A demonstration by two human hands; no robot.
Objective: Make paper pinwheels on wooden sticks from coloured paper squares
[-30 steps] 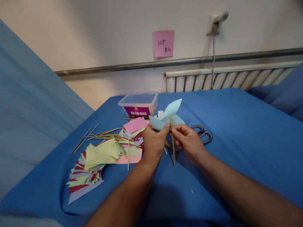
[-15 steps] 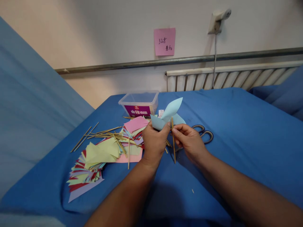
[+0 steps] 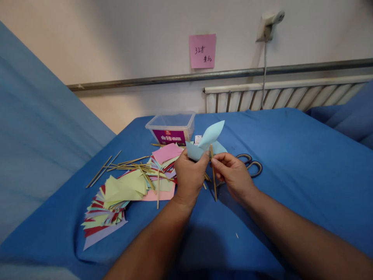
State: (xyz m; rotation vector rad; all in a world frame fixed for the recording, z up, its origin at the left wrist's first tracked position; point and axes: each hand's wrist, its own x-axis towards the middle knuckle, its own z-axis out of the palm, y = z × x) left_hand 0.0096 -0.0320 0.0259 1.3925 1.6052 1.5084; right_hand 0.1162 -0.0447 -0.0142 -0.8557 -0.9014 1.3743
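My left hand (image 3: 190, 171) is closed on a light blue paper pinwheel (image 3: 212, 134), whose curved blades stick up and out past the fingers. A thin wooden stick (image 3: 214, 182) stands nearly upright just right of my left thumb, its top end against the paper. My right hand (image 3: 231, 171) pinches this stick near its upper part between thumb and fingertips. How stick and paper are joined is hidden by the fingers. Behind my right hand lies a pair of scissors (image 3: 256, 168) with dark handles, the blades mostly covered.
A fanned stack of coloured paper sheets (image 3: 125, 188) spreads to the left, with several loose wooden sticks (image 3: 128, 165) beside and on it. Behind stands a clear plastic box (image 3: 171, 126), a small white packet (image 3: 198, 139) near it. Blue cloth (image 3: 305, 186) covers the table.
The blue paper's right lower blade has shifted very slightly. Both hands keep nearly the same place and grip.
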